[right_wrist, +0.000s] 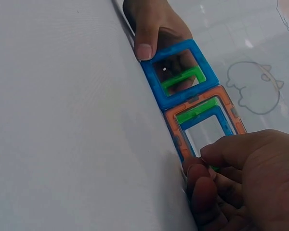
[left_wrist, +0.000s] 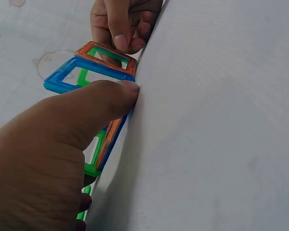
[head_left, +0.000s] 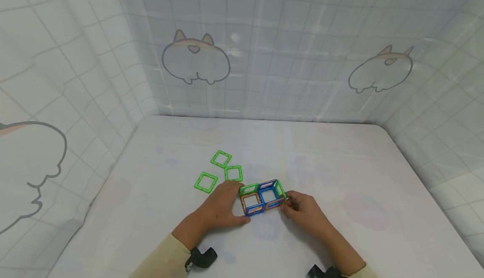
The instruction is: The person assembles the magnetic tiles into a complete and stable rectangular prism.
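A low frame of joined magnetic tiles [head_left: 264, 197] in blue, orange and green stands on the white table, as two open-topped square boxes side by side. My left hand [head_left: 223, 204] grips its left end, the thumb at the front lower corner and the fingers behind. In the left wrist view, the thumb [left_wrist: 101, 101] crosses a blue tile. At the other end, my right hand [head_left: 304, 211] holds the right front corner, its fingers curled. The right wrist view shows its thumb and index finger [right_wrist: 231, 149] at the orange front tile [right_wrist: 171, 118], hiding that tile's lower corner.
Beyond the left hand lie loose green square tiles: one farthest back [head_left: 221, 158], one near the frame [head_left: 233, 173] and one to the left [head_left: 206, 182]. Pale tiled-pattern curtains [head_left: 287, 59] enclose the white table [head_left: 321, 152] at the back and both sides.
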The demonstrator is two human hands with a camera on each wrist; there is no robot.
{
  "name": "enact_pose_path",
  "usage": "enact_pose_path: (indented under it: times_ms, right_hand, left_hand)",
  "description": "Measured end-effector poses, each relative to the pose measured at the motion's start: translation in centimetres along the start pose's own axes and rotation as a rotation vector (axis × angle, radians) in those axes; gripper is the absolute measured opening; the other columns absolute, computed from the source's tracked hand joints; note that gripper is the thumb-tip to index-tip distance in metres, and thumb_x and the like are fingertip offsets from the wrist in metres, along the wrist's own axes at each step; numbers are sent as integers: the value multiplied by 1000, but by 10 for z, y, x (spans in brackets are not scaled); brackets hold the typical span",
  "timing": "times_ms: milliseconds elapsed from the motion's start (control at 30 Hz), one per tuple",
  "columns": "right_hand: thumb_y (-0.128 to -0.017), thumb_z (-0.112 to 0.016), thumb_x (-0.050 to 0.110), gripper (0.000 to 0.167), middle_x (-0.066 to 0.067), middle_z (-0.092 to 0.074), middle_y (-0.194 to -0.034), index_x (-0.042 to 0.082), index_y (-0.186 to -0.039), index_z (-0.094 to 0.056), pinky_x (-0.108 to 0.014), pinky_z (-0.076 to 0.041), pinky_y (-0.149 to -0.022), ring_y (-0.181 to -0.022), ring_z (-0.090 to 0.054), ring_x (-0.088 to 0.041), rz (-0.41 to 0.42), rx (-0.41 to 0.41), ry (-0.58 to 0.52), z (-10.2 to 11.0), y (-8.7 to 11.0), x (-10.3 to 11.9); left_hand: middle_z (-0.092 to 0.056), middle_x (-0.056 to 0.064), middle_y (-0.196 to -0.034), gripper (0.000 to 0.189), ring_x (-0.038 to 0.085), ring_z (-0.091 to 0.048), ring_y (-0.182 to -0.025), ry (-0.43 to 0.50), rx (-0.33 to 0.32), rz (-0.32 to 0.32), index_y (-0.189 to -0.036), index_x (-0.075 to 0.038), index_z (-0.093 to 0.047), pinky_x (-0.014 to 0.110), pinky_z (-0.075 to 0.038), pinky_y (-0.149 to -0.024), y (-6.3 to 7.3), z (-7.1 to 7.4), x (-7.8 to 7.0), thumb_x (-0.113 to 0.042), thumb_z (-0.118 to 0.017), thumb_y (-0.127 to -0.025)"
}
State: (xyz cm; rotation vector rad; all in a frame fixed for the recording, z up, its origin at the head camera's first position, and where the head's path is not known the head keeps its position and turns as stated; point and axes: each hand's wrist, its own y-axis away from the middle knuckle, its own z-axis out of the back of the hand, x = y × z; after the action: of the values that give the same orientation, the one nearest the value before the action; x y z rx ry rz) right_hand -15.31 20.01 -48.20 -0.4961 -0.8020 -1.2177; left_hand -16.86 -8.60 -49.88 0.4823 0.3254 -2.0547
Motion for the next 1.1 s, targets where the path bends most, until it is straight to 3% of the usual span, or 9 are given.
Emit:
enact_pose_path:
  times_ms: [233, 533, 667, 833, 1100]
  right_hand:
    - [-89, -71, 8, 20, 8, -67, -78, 8, -108, -69, -23, -54, -57, -65, -60, -7, 11, 3, 12, 1, 2, 0]
    - [-88, -74, 12, 17, 10, -67, -83, 13, -104, -69, -23, -56, -63, -74, -62, -6, 99, 136, 30, 11, 1, -10]
    - [-88, -75, 15, 15, 11, -69, -85, 15, -102, -71, -23, -56, -66, -76, -62, -6, 112, 128, 34, 13, 1, -12]
    - [-87, -77, 15, 12, 11, -68, -81, 16, -98, -72, -22, -54, -60, -70, -58, -6, 121, 95, 36, 12, 1, -13]
    - [-86, -78, 15, 10, 13, -69, -82, 17, -96, -74, -22, -53, -58, -69, -58, -5, 102, 62, 35, 8, 0, -14]
  left_hand:
    - [-52, 3, -143, 86, 19, -44, -135, 11, -20, 21, -146, -10, -44, 40, -40, -114, 2, 0, 3, -61, -71, -81]
    - [-51, 1, -145, 87, 22, -43, -138, 38, -26, 42, -151, -14, -38, 43, -38, -115, 1, -1, 3, -56, -72, -83]
    - [-53, -1, -144, 87, 21, -46, -135, 56, -25, 53, -152, -16, -38, 43, -40, -113, 0, -1, 3, -56, -72, -83]
    - [-54, -1, -144, 87, 20, -49, -131, 62, -11, 65, -154, -16, -37, 41, -43, -111, -1, -2, 2, -56, -71, -85]
    - [-48, 1, -150, 90, 21, -42, -139, 66, 0, 45, -154, -14, -36, 40, -38, -116, 1, 2, 4, -62, -69, -85]
